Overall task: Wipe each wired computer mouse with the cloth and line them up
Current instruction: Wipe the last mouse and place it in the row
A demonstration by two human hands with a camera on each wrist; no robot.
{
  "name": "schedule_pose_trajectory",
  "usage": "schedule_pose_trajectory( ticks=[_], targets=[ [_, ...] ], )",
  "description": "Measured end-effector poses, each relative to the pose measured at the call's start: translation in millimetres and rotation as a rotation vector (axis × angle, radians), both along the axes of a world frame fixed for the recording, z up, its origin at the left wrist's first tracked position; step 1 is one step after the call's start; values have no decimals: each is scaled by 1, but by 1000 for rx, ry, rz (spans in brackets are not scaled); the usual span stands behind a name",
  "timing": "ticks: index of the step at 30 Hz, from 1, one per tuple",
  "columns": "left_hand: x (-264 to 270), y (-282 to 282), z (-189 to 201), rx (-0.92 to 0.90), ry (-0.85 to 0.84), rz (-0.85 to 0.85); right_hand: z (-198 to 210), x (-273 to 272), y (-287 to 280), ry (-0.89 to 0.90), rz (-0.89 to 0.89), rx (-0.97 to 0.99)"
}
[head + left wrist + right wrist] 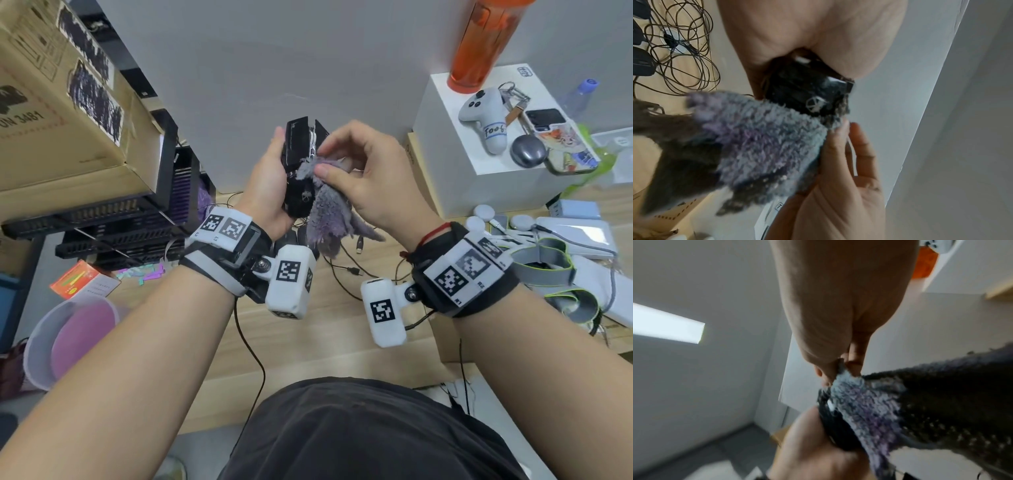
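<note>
From the head view, my left hand (270,185) is wrapped around the black wired mouse (299,168), lifted off the wooden desk (308,325), with its long axis running from about seven o'clock at the heel of my palm up to one o'clock at its front end. My right hand (363,178) sits just at three o'clock of the mouse, thumb and forefinger pinching the purple-grey cloth (329,212) against its side; the loose tail of the cloth hangs toward six o'clock. I judge the next stroke has to travel along that long axis, and the right hand is the one placed to do it. Below my wrists, other dark mice and their tangled cables (346,270) lie on the desk, not yet in a clear row as far as I can tell. At eight o'clock a pale tub (37,342) shows a pink inside; what it holds I cannot tell. From the left wrist view, the mouse (805,91) is clamped in my palm and the cloth (764,138) covers its lower end, with the right fingers (840,146) behind the cloth at five o'clock. From the right wrist view, my fingertips (826,369) nip the cloth (869,405) at its corner, the mouse edge (836,423) just under it.
</note>
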State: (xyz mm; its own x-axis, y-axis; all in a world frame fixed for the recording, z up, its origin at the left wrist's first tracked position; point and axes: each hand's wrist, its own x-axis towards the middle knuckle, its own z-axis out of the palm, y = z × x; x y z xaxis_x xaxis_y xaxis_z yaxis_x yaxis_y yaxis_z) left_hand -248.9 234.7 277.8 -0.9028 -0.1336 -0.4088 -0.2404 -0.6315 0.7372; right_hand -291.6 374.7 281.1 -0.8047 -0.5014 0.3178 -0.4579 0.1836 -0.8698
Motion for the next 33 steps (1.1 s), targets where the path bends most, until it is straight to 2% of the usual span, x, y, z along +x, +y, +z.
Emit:
schedule_pose_trajectory(
  ticks=[3,5,9,15,21,25,28,33],
  targets=[
    [-1,-3,-3,-17,-4,27,-4,-1,-2,90,-136,52],
    [-2,-5,-5,-23,-2,35,-5,-1,-3,93,-153,23],
    [-3,-4,-1,17,-1,48,-10,2,-3,151,-89,35],
    [-4,-5,3,29,-9,62,-16,3,-2,138,-4,83],
    [-3,2,1,-47,-48,100,-13,9,-16,79,-249,39],
    [-1,-1,5,-97,-30,142,-11,4,-11,-1,-162,22],
    [-1,-4,5,-200,-37,130,-11,0,-6,37,-119,88],
    [0,-1,2,-229,-47,115,-10,-3,-5,57,-96,72]
  ],
)
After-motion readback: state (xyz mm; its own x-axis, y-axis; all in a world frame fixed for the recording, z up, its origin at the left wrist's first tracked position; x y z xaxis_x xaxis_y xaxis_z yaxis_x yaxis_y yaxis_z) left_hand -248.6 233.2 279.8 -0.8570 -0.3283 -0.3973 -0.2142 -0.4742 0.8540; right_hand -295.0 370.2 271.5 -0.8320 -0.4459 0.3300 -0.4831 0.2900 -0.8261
